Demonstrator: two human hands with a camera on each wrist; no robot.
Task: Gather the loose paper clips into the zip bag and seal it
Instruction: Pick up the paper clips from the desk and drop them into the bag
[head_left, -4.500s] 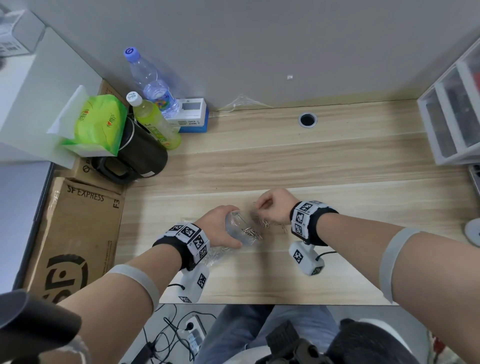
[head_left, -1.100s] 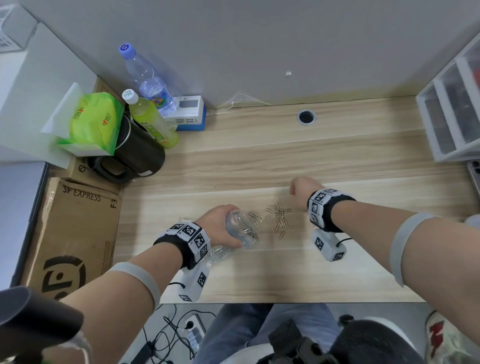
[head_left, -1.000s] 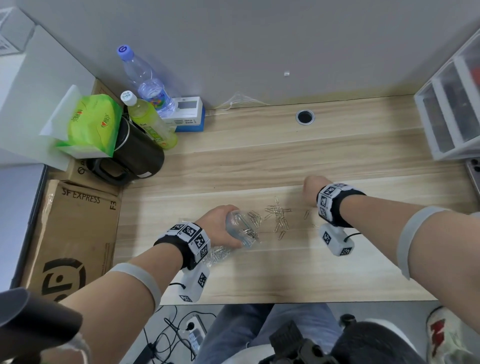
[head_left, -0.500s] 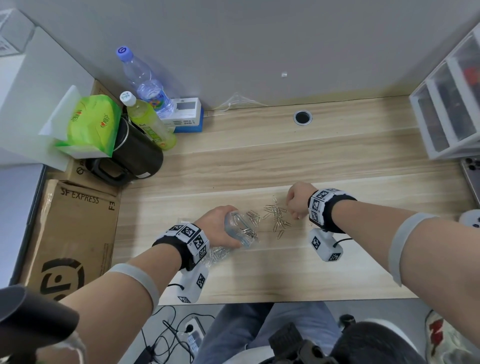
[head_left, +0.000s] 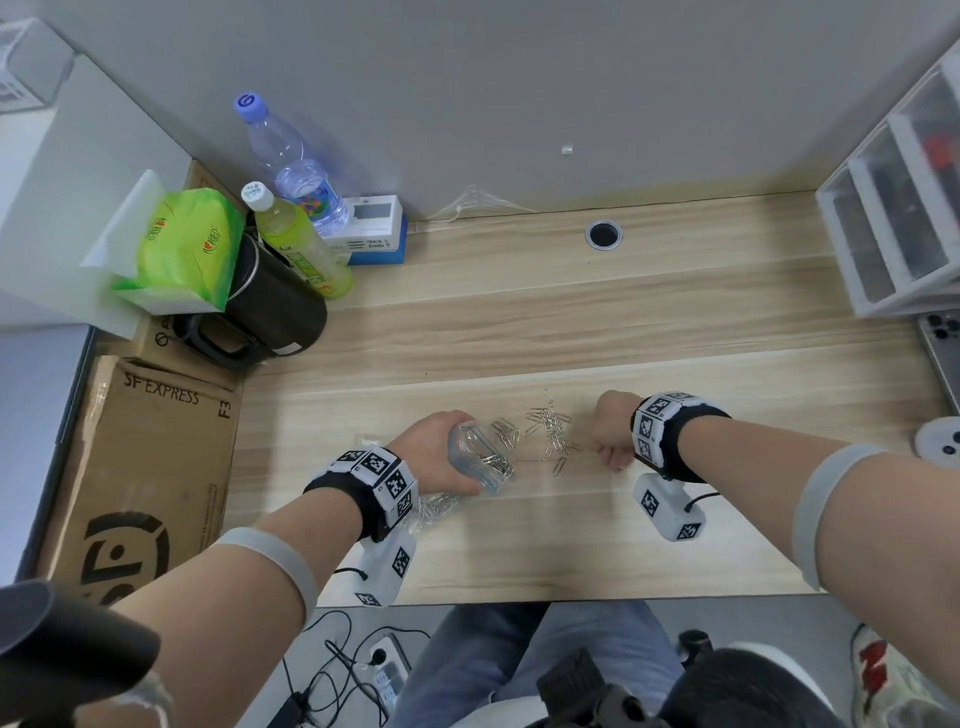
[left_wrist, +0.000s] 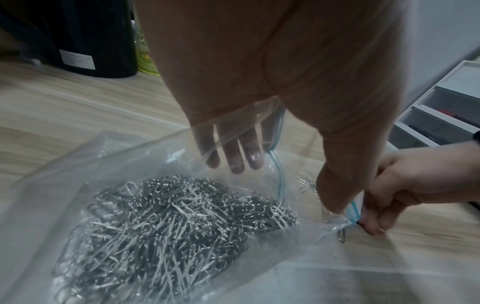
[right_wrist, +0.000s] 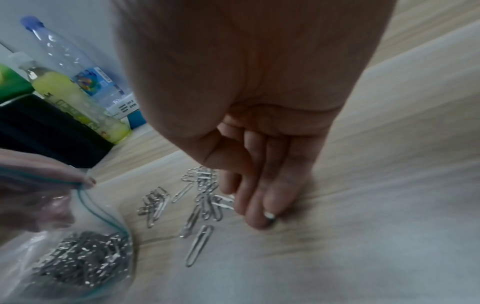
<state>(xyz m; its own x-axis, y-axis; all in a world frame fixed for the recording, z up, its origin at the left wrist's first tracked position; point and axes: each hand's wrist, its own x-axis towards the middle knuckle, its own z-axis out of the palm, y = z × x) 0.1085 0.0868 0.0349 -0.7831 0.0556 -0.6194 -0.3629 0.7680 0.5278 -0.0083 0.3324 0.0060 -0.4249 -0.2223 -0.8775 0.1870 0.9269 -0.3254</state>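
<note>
A clear zip bag (head_left: 480, 460) with a blue seal line lies on the wooden desk (head_left: 571, 530), with a heap of paper clips (left_wrist: 168, 222) inside it. My left hand (head_left: 434, 452) grips the bag's mouth and holds it apart, fingers (left_wrist: 233, 156) inside and thumb on the rim. Several loose paper clips (head_left: 550, 436) lie just right of the mouth. My right hand (head_left: 613, 439) stands to their right, holding nothing. Its fingers (right_wrist: 262, 205) are straight and close together, with their tips down on the desk beside the loose paper clips (right_wrist: 205, 197). One clip (right_wrist: 198, 244) lies apart, nearer me.
A black jug (head_left: 270, 312), a green bottle (head_left: 296, 244), a water bottle (head_left: 291, 161) and a tissue pack (head_left: 182, 249) crowd the back left. A cardboard box (head_left: 150, 457) sits left of the desk, white drawers (head_left: 898, 218) at the back right, a phone (head_left: 943, 343) below them.
My right hand swung out to the right, then came back to the right side of the loose clips, fingertips on the desk. The left hand and the bag have stayed put.
</note>
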